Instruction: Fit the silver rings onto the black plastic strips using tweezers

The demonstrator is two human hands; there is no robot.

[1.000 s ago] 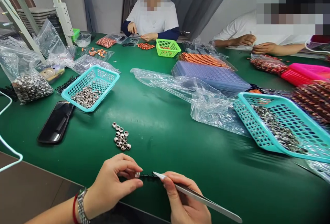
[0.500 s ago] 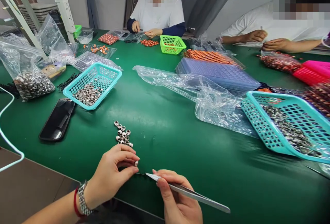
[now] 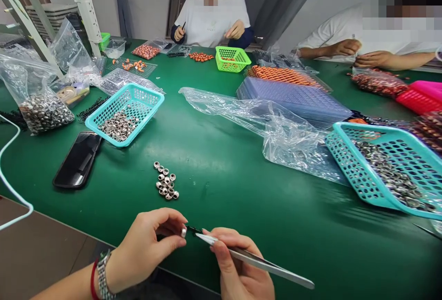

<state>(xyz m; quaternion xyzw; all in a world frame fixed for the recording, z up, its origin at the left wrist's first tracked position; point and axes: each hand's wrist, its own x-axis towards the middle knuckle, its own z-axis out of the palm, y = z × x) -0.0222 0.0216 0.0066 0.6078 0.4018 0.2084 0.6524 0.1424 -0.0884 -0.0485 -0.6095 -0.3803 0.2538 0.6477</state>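
Observation:
Between the thumb and fingers of my left hand (image 3: 147, 247) is a small silvery metal ring (image 3: 183, 232). My right hand (image 3: 241, 263) grips metal tweezers (image 3: 272, 268), their tips pointing left toward the ring. A thin black piece (image 3: 194, 229) lies between the two hands, close to the tweezer tips; I cannot tell which hand bears it. Just beyond my left hand, a small cluster of similar metal rings (image 3: 166, 181) lies loose on the green table (image 3: 214, 166).
A turquoise basket (image 3: 126, 141) with metal rings stands at the left, near a black phone (image 3: 76, 159). Another turquoise basket (image 3: 362, 189) with metal parts is at the right, beside a clear plastic bag (image 3: 293, 148). Two people work across the table, near a green basket (image 3: 233, 65).
My left hand has moved slightly down toward me with the ring, uncovering more of the loose rings. More of the black piece now shows. The person opposite has moved their hands apart.

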